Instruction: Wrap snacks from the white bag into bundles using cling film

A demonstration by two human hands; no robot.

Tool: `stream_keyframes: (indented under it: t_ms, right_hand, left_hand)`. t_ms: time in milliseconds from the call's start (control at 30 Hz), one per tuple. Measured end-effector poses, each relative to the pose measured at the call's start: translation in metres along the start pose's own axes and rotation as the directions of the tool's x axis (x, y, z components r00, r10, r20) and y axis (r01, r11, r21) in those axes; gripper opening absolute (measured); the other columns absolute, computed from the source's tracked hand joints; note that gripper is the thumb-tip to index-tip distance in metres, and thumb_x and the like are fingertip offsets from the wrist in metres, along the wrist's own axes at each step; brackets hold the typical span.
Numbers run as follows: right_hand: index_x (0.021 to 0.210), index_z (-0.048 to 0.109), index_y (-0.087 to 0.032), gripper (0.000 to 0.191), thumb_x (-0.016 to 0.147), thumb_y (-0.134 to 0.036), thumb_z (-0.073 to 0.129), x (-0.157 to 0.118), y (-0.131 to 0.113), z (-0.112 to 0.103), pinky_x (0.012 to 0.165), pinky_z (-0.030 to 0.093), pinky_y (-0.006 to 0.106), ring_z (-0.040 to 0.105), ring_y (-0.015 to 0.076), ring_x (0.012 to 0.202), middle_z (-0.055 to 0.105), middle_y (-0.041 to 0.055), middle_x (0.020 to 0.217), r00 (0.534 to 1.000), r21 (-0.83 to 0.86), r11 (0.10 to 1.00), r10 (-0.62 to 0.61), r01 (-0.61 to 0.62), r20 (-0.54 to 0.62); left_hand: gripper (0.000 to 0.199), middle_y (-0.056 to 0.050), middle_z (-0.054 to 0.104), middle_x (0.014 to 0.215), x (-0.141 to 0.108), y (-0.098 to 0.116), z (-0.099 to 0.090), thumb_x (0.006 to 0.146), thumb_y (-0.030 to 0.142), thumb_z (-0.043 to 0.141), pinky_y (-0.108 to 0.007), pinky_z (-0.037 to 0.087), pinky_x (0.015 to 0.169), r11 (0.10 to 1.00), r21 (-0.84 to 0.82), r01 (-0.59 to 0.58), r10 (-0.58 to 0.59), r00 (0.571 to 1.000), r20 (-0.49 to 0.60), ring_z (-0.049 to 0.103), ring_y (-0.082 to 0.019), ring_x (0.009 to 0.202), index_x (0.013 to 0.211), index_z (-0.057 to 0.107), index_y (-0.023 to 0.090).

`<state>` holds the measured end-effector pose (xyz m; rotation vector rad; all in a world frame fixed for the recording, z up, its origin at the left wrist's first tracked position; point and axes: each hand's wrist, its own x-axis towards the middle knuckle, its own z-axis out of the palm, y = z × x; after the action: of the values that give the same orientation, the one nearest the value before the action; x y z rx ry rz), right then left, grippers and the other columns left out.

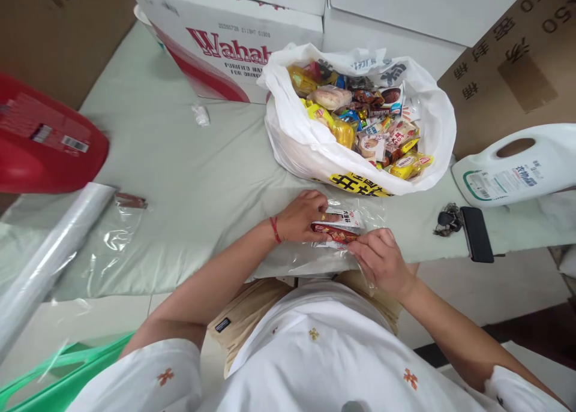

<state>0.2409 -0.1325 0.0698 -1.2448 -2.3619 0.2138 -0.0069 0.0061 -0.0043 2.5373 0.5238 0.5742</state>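
Note:
Several snack packets lie together at the table's near edge, among them a white packet (348, 217) with dark print and a slim red packet (341, 234). Clear plastic film (297, 257) spreads under and around them. My left hand (302, 216), with a red string on its wrist, grips the packets from the left, thumb at the red one. At their right end my right hand (382, 259) is closed in a pinch on the clear plastic, fingertips against the red packet's tip. Some film hangs below that hand.
A white plastic bag (288, 142) full of wrapped snacks stands just beyond my hands. Behind it are white cartons (234, 52). To the right lie a white jug (504, 166), keys (447, 220) and a black phone (477, 235); at left, a film roll (49, 262) and a red container (45, 139).

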Motion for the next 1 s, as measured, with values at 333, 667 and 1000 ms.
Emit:
stream_keyframes:
  t_ms: [333, 667, 1000]
  right_hand:
    - [0.094, 0.068, -0.025, 0.015, 0.102, -0.030, 0.057, 0.029, 0.018, -0.006, 0.075, 0.050, 0.037, 0.062, 0.0229, 0.084, 0.068, 0.0042, 0.085, 0.921, 0.239, 0.891, 0.389, -0.386, 0.037]
    - [0.085, 0.072, -0.019, 0.031, 0.084, -0.050, 0.070, 0.063, 0.059, 0.001, 0.064, 0.045, 0.027, 0.054, 0.0140, 0.066, 0.070, 0.0010, 0.078, 0.768, 0.494, 0.593, 0.552, -0.636, 0.326]
    - [0.148, 0.057, -0.026, 0.068, 0.095, -0.070, 0.061, -0.015, 0.029, -0.076, 0.097, 0.055, 0.046, 0.065, 0.0296, 0.112, 0.066, 0.0131, 0.130, 0.904, 0.237, 0.898, 0.408, -0.371, -0.130]
  left_hand:
    - [0.050, -0.009, 0.062, 0.103, 0.002, 0.009, -0.004, 0.093, 0.068, 0.062, -0.045, 0.039, 0.093, 0.998, 0.068, -0.003, 0.000, 0.999, 0.036, 0.053, -0.027, 0.099, 0.124, 0.077, 0.031]
    - [0.050, -0.009, 0.063, 0.098, 0.003, 0.016, -0.005, 0.095, 0.065, 0.060, -0.047, 0.037, 0.096, 0.991, 0.127, -0.033, 0.030, 0.999, 0.026, 0.053, -0.026, 0.095, 0.122, 0.078, 0.028]
    - [0.051, -0.009, 0.064, 0.106, 0.001, 0.018, -0.005, 0.095, 0.067, 0.062, -0.045, 0.037, 0.098, 0.992, 0.126, 0.015, -0.022, 0.998, 0.056, 0.055, -0.026, 0.100, 0.126, 0.076, 0.029]
